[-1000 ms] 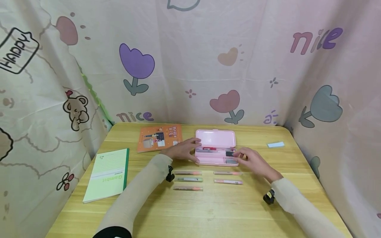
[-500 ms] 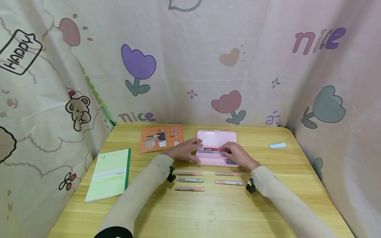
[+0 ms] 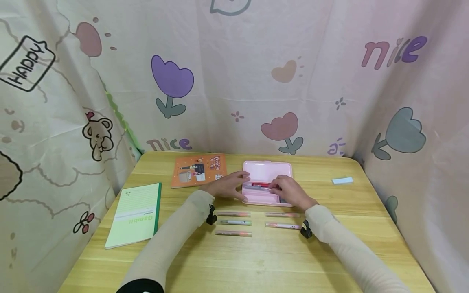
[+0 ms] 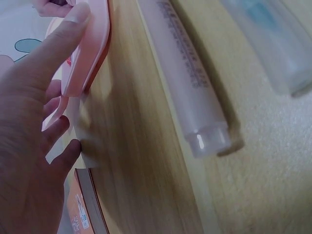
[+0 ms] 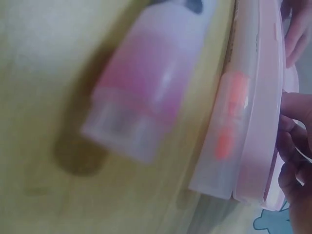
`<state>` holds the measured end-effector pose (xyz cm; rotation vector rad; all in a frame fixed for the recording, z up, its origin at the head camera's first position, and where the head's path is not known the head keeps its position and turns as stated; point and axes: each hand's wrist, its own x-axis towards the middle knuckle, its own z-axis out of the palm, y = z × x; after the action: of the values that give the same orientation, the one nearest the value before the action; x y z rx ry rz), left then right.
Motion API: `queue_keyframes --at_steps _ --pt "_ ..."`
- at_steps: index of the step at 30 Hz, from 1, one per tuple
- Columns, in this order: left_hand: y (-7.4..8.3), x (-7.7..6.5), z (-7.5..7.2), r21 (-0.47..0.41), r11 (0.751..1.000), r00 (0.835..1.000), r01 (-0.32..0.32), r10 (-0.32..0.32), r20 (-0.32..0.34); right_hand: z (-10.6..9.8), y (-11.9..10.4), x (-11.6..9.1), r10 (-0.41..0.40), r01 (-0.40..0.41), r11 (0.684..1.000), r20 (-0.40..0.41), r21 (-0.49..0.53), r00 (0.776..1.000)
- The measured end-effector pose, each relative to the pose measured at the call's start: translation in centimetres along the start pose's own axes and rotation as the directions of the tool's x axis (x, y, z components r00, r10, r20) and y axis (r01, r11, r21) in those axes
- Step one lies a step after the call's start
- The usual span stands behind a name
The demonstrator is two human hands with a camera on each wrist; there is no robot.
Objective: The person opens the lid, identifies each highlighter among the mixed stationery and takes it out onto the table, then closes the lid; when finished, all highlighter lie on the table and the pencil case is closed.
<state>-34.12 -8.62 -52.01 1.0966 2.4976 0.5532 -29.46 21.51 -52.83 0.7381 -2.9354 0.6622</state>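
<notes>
A pink pencil case (image 3: 267,170) lies with its lid open towards the back of the table. At its left end my left hand (image 3: 228,185) grips it, thumb (image 4: 61,41) on the front edge and fingers spread behind. My right hand (image 3: 292,193) reaches into the case from the right, its fingers pinching the end of a slim grey pen (image 3: 255,188). Behind that pen lies a red pen (image 3: 259,184). The right hand partly covers a dark grey block at the case's front right corner. The right wrist view hides the pinched pen behind the case wall (image 5: 258,126).
Several capped markers lie in two columns before the case, among them a green one (image 3: 234,222) and a pink one (image 3: 282,226). An orange booklet (image 3: 187,179) and a green notebook (image 3: 133,215) lie left. A pale blue strip (image 3: 342,180) lies right.
My right hand has moved left from the case's right end to its middle, reaching the pen there. The left hand stays at the case's left end.
</notes>
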Motion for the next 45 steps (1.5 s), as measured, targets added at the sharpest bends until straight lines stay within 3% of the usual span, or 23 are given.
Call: queue_keyframes --at_steps 11,22,28,33,37,41,45 --pt "-0.1 -0.1 0.1 0.003 1.000 1.000 -0.025 0.025 -0.009 -2.9 0.9 -2.3 0.030 -0.027 0.997 -0.031 0.076 0.999" --pt "0.0 -0.1 0.1 -0.017 1.000 1.000 -0.018 0.018 -0.009 -5.5 1.2 -8.9 -0.012 0.016 0.998 -0.069 0.057 0.998" --pt "0.0 -0.1 0.0 -0.006 1.000 1.000 -0.009 0.009 -0.006 -4.8 1.0 -12.8 -0.069 0.074 0.994 -0.055 0.083 0.996" --pt "0.0 0.0 0.0 0.000 1.000 1.000 -0.011 0.011 -0.002 -3.7 1.3 -15.3 -0.092 0.088 0.980 0.017 0.177 0.996" --pt "0.0 0.0 0.0 -0.005 1.000 1.000 -0.018 0.018 -0.005 -3.2 1.0 -16.4 -0.113 0.099 0.965 0.045 0.244 0.993" --pt "0.1 0.0 -0.1 -0.004 1.000 1.000 -0.018 0.018 -0.007 -2.6 0.8 -16.8 -0.169 0.155 0.955 0.036 0.253 0.985" --pt "0.1 0.0 0.0 -0.001 1.000 1.000 -0.013 0.013 -0.009 -2.1 1.0 -17.1 -0.172 0.151 0.953 0.056 0.264 0.984"
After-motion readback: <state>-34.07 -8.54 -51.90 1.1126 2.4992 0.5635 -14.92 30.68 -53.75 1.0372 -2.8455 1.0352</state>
